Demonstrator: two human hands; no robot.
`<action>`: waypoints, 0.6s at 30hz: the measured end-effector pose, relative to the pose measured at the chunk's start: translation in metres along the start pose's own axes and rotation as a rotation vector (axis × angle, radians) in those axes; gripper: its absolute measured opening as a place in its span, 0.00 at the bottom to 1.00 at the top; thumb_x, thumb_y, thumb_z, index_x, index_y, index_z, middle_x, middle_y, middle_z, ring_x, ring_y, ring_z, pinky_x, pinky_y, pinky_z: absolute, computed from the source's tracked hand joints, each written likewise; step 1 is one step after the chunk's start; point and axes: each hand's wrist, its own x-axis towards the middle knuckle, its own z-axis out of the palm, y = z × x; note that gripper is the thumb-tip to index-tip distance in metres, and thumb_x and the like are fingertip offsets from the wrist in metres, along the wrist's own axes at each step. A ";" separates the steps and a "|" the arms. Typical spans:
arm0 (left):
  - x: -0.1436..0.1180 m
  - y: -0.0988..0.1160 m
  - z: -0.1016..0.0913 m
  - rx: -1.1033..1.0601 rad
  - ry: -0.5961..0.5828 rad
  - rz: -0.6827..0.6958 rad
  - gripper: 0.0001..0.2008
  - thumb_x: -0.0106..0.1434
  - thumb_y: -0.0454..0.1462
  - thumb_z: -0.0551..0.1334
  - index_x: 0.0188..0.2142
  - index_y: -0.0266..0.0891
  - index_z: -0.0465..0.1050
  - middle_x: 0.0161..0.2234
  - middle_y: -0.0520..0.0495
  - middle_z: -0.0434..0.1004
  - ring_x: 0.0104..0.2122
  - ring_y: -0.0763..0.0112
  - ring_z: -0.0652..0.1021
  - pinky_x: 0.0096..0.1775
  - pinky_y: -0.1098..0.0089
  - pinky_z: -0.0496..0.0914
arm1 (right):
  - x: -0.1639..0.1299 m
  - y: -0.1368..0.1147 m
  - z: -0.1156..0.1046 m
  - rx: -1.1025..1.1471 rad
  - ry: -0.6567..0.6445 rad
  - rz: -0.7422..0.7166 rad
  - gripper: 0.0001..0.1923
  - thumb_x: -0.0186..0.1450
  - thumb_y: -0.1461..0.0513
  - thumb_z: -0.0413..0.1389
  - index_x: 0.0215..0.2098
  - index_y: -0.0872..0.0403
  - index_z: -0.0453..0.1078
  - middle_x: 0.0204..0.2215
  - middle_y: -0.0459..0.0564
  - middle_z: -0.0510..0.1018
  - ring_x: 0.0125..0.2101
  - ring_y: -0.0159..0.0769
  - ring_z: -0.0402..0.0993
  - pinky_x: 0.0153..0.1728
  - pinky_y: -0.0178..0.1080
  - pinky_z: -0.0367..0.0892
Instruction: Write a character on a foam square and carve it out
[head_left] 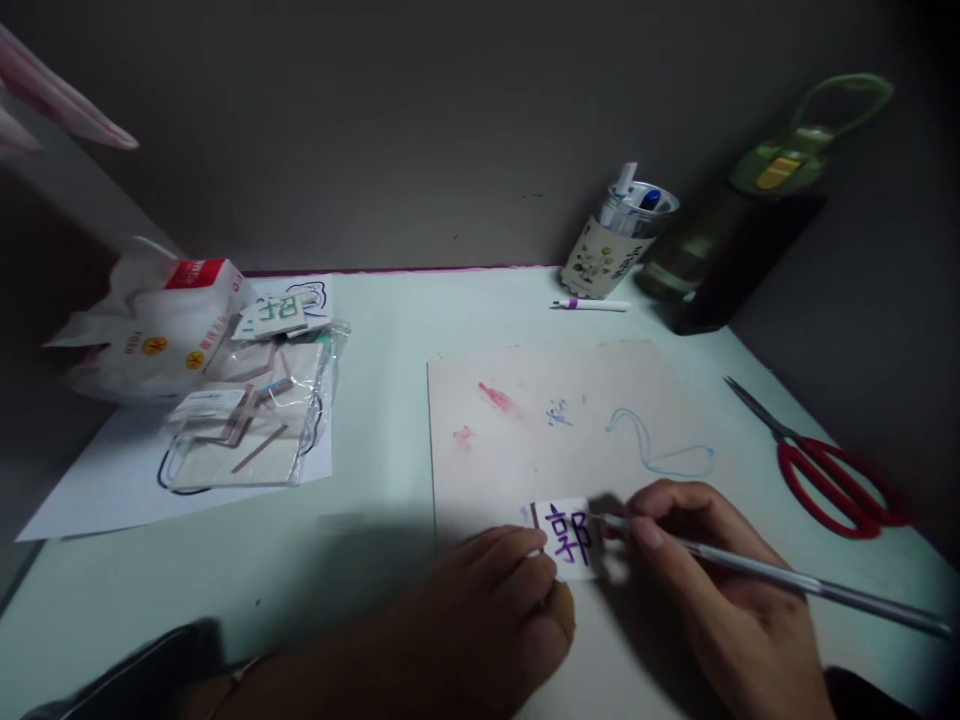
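A small white rubber block (568,560) with a purple handwritten character lies on a pale board (480,470) in front of me. My left hand (502,610) holds its left edge, fingers curled together against it; a tan covering wraps the tip of one digit. My right hand (720,580) pinches a slim silver craft knife (795,580) like a pen. The knife's tip meets the block's right side near the upper corner; the fine blade is too small to make out clearly. Red, blue and purple marks show on the board beyond the block.
Red-handled scissors (832,480) lie at right. A pen jar (615,240), a purple-banded marker (592,305) and a green-lidded bottle (750,220) stand or lie behind. A clear bag of pieces (247,430), a white plastic bag (165,330) and paper (97,490) are left.
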 end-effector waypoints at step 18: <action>0.003 -0.009 0.003 -0.029 0.054 -0.046 0.15 0.75 0.29 0.46 0.51 0.29 0.68 0.48 0.37 0.78 0.55 0.63 0.74 0.59 0.63 0.72 | 0.005 0.008 0.008 0.091 -0.137 -0.082 0.05 0.70 0.60 0.57 0.34 0.47 0.68 0.31 0.43 0.75 0.32 0.32 0.73 0.29 0.32 0.69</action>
